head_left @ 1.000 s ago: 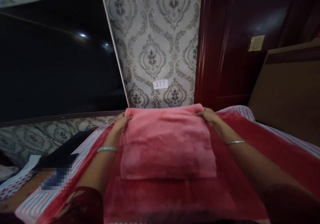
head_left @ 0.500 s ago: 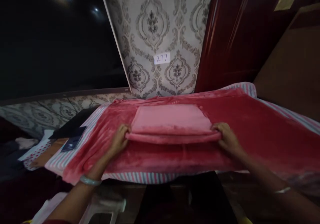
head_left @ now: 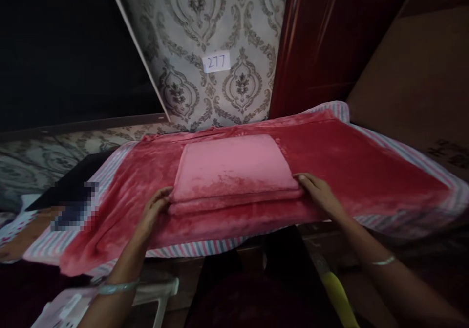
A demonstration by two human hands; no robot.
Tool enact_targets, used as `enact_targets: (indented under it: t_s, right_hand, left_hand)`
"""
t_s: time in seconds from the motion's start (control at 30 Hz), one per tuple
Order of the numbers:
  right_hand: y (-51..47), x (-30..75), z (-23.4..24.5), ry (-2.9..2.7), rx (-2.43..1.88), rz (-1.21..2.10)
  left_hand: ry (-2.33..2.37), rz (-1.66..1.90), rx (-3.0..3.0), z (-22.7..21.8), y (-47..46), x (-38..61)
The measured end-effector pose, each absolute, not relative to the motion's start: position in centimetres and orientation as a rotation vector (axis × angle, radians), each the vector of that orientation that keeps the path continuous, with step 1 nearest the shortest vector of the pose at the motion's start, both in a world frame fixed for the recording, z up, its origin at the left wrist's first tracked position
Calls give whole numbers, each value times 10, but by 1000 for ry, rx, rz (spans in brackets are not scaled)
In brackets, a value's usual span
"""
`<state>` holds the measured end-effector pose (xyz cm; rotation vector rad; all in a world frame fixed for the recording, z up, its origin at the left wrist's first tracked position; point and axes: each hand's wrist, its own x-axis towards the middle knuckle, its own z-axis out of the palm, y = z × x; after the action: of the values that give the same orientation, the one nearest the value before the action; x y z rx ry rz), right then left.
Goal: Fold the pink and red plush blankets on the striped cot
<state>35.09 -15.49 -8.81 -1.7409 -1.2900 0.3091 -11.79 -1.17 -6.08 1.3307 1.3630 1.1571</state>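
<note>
A folded pink plush blanket (head_left: 234, 164) lies in layers with its folded edge toward me. It rests on a larger spread of red plush cloth (head_left: 340, 157). My left hand (head_left: 156, 208) is at the near left corner of the folded blanket, thumb and fingers pinched at its edge. At the near right corner is my right hand (head_left: 317, 191), its upper fingers stretched out against the blanket's side; the lower ones are partly hidden. Each wrist wears a bangle.
Striped cloth (head_left: 198, 248) shows beneath the red cloth. A dark screen (head_left: 73, 49) stands at left, a patterned wall with a "277" label (head_left: 216, 62) behind. At right is a brown box (head_left: 414, 74). A white plastic stool (head_left: 157, 289) stands below on the left.
The near roll of pink blanket, held up in both hands before, now lies flat as a neat layered edge. My right hand's grip has loosened. The view has shifted to the right.
</note>
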Motion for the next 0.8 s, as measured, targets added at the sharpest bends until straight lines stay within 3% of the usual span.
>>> enact_targets:
  t_s: [0.23, 0.4, 0.8]
  right_hand:
    - [-126, 332, -75, -1280, -2112, 213]
    - [-127, 332, -88, -1299, -2026, 94]
    - [-75, 365, -79, -1230, -1885, 380]
  left_hand:
    - [1634, 1066, 1662, -58, 4, -96]
    - [1696, 1102, 1782, -64, 0, -97]
    - [1557, 876, 1568, -29, 46, -92]
